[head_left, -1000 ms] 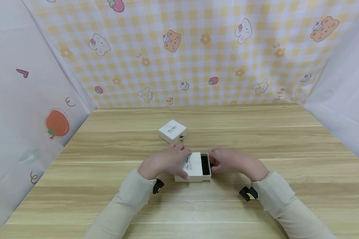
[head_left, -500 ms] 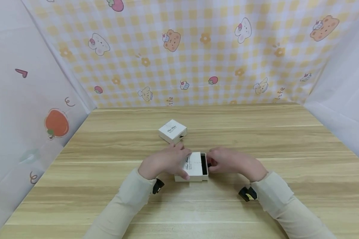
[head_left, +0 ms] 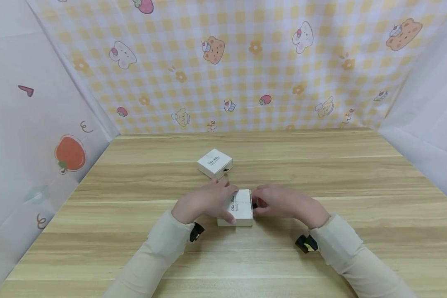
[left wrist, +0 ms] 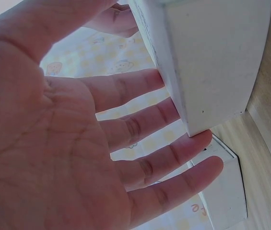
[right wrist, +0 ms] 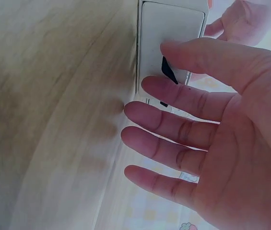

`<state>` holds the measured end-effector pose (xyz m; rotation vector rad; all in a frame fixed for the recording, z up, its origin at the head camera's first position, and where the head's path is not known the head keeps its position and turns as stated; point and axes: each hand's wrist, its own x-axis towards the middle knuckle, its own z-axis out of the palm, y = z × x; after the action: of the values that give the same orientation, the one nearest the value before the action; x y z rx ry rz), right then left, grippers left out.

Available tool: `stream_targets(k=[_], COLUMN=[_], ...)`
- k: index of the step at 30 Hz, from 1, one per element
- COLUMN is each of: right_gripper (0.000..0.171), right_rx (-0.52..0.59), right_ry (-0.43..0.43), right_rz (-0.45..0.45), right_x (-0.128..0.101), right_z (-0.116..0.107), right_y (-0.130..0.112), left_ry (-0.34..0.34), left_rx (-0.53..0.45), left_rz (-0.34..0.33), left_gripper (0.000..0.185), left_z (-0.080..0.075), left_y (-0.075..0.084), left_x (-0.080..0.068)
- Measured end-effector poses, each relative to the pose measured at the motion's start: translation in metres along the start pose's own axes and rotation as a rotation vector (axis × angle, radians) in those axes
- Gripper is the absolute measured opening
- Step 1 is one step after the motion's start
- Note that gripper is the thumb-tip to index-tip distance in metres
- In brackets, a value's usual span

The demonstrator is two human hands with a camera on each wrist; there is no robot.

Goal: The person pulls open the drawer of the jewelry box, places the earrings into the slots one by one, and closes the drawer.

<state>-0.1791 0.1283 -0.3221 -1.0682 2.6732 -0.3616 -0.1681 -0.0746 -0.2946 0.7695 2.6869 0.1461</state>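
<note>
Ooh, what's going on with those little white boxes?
A person's left hand holds the near white box on the wooden table. Their right hand is at its drawer, with the black tab between thumb and index finger. That drawer looks shut, or nearly so. A second white box sits just beyond.

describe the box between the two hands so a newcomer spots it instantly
On the wooden table, find the left hand and right hand. The white box lies between them; unlike the far box, it sits square to the table, not cornerwise.
</note>
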Motion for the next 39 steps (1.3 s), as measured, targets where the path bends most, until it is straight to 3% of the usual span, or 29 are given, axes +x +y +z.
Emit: stream_targets(k=[32, 39], right_gripper=[0.016, 0.02], right_rx=[-0.003, 0.058], right_ry=[0.023, 0.015], right_rz=[-0.006, 0.006], right_x=[0.0005, -0.0008], right_z=[0.0034, 0.0006], right_y=[-0.0025, -0.0017], left_ry=[-0.008, -0.006], left_rx=[0.017, 0.029], left_rz=[0.001, 0.013], left_gripper=[0.082, 0.083], left_z=[0.0004, 0.0001], left_y=[0.0011, 0.0015], left_x=[-0.0004, -0.0006])
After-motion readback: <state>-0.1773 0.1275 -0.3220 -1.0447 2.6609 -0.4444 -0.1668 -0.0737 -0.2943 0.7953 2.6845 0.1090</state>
